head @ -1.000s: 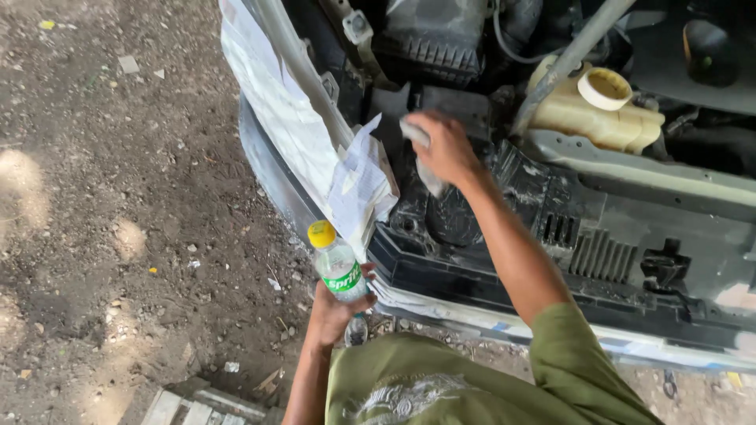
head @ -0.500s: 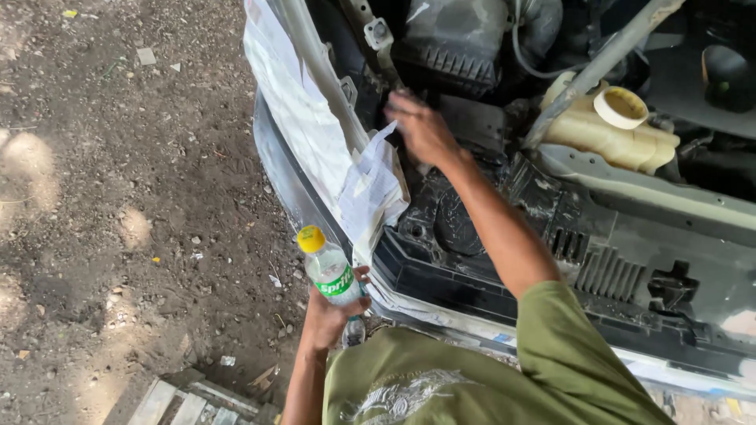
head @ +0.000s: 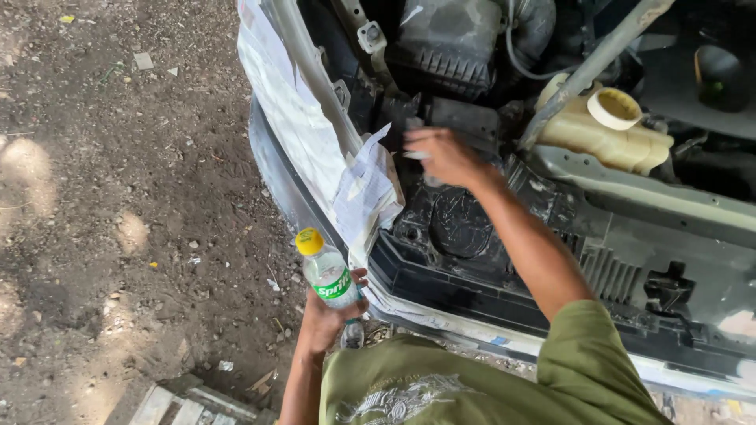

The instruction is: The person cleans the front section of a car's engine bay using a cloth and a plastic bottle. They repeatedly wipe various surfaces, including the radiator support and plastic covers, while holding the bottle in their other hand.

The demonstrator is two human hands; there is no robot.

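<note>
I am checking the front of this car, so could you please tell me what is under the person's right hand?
Under the right hand lies a dark plastic engine-bay panel with a round embossed shape. The hand is blurred, and its fingers cover whatever they touch, so that cannot be seen.

An outdoor scene in daylight. The left half is bare dirt ground (head: pixel 118 197), brown and pebbly, strewn with small scraps of litter and dappled with soft patches of sunlight. At the bottom left edge lie pale wooden slats (head: pixel 169 405). The right half is filled by the open front of a vehicle (head: pixel 630 236): dark engine parts, a grey metal support bar (head: pixel 587 67) running diagonally, a cream plastic fluid reservoir (head: pixel 598 134) with a round cap, and crumpled white masking paper (head: pixel 299 134) covering the body's edge.
</note>
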